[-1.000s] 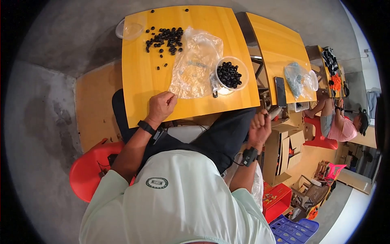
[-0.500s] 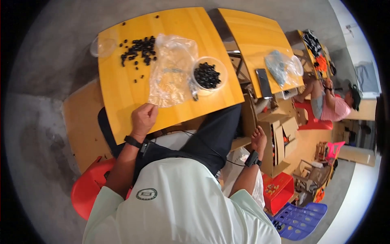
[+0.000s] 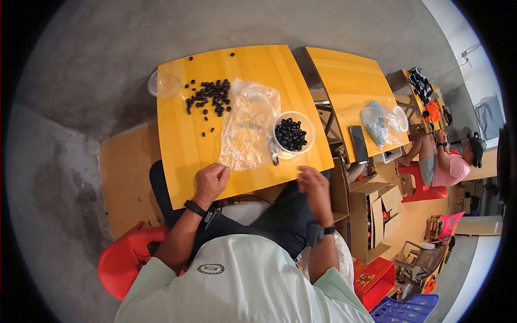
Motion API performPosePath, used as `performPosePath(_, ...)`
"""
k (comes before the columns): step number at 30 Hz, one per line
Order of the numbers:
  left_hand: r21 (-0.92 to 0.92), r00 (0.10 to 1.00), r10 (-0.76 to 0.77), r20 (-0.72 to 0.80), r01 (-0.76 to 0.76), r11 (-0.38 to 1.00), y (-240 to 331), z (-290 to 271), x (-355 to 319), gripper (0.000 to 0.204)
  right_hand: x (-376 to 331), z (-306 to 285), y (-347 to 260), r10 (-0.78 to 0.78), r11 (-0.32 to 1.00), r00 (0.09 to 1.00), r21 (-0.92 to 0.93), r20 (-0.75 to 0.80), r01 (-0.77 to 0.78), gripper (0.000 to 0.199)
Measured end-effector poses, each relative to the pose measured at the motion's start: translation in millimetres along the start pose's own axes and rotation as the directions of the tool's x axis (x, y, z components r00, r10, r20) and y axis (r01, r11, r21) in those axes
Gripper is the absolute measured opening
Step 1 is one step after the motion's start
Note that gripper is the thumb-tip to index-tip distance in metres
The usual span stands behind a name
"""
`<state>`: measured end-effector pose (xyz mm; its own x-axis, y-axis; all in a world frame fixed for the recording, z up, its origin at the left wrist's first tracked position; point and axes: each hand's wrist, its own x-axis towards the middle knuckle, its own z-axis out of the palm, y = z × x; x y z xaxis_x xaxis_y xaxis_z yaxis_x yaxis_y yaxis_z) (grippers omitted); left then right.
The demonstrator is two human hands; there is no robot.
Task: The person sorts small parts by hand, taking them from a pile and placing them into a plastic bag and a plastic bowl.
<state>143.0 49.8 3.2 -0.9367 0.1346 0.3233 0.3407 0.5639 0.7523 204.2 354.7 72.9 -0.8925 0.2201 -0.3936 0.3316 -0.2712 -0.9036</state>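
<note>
My left hand [image 3: 211,182] rests at the near edge of the yellow table [image 3: 188,156], its fingers curled closed by the bottom corner of a clear plastic bag [image 3: 245,140]. Whether anything is inside those fingers is hidden. Blurred by motion, my right hand [image 3: 315,188] is over my lap, just off the table's near edge. Beyond it stands a clear round tub [image 3: 311,141] holding many small black bead-like parts [image 3: 291,134]. More loose black parts [image 3: 214,94] lie scattered left of the bag. A small dark piece [image 3: 276,161] lies beside the tub.
A clear lid-like dish [image 3: 165,84] overhangs the table's far left corner. To the right, a second yellow table [image 3: 350,75] bears a phone [image 3: 358,144] and a bag of grey-blue material [image 3: 375,123]. Open cardboard boxes [image 3: 358,220] stand below. Another person [image 3: 458,167] sits farther right.
My right hand has moved up and left, from beside the boxes to near the table's edge. The whole view has shifted, with the tables now lower; my left hand stays by the bag's corner.
</note>
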Motion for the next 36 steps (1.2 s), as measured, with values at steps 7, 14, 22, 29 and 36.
performPosePath(7, 0.007, 1.000, -0.022, -0.015, 0.022, 1.000, 1.8, 3.1, 2.8, 0.016, 50.4, 126.6, 34.7, -0.512, 0.572, 0.791, -0.554, 0.334, 0.604, 0.017)
performPosePath(14, -0.219, 0.968, -0.240, 0.078, 0.251, 0.943, -3.4, -5.4, 9.9, 0.019, 49.4, 135.7, 70.5, -0.556, 0.334, 0.693, -0.640, 0.459, 0.692, 0.016)
performPosePath(22, -0.308, 0.971, -0.227, 0.072, 0.238, 0.921, 7.9, -2.7, 46.5, 0.019, 43.4, 121.0, 58.0, -0.579, 0.375, 0.697, -0.622, 0.422, 0.688, 0.015)
performPosePath(29, 0.057, 0.986, 0.158, 0.054, -0.161, 0.985, 32.6, 11.2, 101.5, 0.011, 59.1, 111.7, 68.9, -0.652, 0.260, 0.660, -0.709, 0.372, 0.656, 0.012)
performPosePath(36, 0.243, 0.802, 0.313, 0.508, -0.482, 0.841, 3.6, 60.3, 178.9, 0.013, 55.1, 106.2, 68.4, -0.659, 0.237, 0.613, -0.653, 0.436, 0.720, 0.020)
